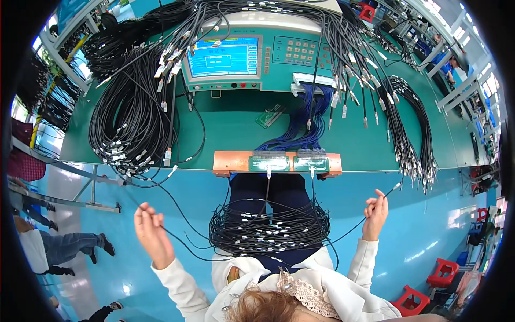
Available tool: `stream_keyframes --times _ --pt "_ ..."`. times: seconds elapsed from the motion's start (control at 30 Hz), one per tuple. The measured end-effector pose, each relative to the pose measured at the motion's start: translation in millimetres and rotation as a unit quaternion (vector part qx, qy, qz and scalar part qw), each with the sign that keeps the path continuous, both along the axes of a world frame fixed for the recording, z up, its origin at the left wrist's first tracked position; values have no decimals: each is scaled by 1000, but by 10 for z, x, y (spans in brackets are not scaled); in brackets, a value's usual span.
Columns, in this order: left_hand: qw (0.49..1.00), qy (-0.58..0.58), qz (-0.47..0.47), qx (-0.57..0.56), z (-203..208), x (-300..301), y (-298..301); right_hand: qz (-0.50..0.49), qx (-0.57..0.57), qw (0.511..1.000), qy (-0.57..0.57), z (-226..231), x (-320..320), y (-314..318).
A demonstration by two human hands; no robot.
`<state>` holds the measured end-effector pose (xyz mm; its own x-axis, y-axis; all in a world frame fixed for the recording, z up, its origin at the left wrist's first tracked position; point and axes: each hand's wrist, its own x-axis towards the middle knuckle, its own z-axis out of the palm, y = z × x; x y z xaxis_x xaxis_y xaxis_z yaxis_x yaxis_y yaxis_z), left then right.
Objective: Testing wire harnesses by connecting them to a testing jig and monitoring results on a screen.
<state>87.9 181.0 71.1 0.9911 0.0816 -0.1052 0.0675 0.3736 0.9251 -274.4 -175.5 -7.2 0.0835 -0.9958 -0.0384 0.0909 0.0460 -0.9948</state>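
My left hand (pixel 153 233) is out at the left of my lap, its fingers closed around a black cable (pixel 179 241). My right hand (pixel 375 216) is raised on the right, pinching another black cable (pixel 351 232) whose end with a white connector (pixel 397 186) sticks out past the fingers. Both cables run toward a bundle of black cables (pixel 268 228) lying across my thighs. In front of it, an orange-brown bar (pixel 230 162) at the table edge carries two green circuit boards (pixel 269 162). A cable with a white connector (pixel 269 173) is plugged in at each board.
A teal tester (pixel 279 80) with a lit screen (pixel 224 57) stands on the green table (pixel 225 121). Blue wires (pixel 308 121) link it to the boards. A loose circuit board (pixel 271 116), a large cable coil (pixel 134 107) and hanging cables (pixel 410 129) surround it. Red stools (pixel 412 300) stand lower right.
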Motion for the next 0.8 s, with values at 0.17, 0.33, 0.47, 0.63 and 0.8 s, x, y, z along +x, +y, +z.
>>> stream_keyframes --times 0.17,0.33,0.47,0.63,0.8 --pt "997 -75 -23 12 81 171 509 -44 -2 999 -21 286 32 103" --pt "997 -52 51 -2 114 322 568 -52 -31 998 31 57 -193 -80" --pt "994 -97 -29 49 182 256 520 -65 -34 997 -6 251 -106 38" --pt "996 -83 -28 35 141 230 452 -78 -9 997 4 185 -226 13" --pt "988 -68 -128 45 148 171 149 -89 -12 995 38 180 -199 64"
